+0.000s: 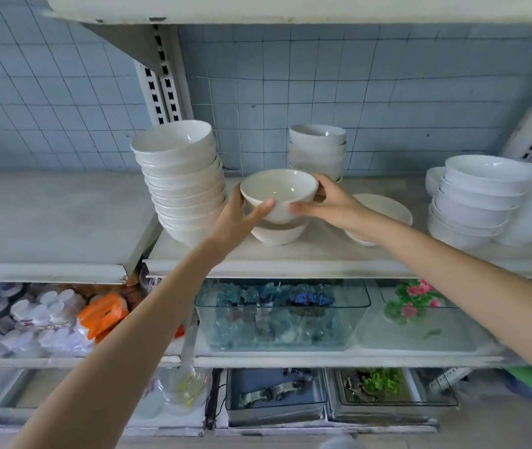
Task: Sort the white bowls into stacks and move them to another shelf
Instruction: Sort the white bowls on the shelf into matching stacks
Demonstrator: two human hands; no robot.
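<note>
The left hand and right hand grip a white bowl, fingers curled round its sides; another bowl sits on the shelf at its six o'clock, a bowl stack at nine.

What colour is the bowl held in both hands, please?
The bowl is white, seen best in the head view.

Shop: slotted shelving, stacked bowls

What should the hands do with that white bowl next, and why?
Probably lower the held bowl straight down into the bowl beneath. The left hand and right hand grip it right above that one, they look alike, and the tall stack beside leans.
</note>
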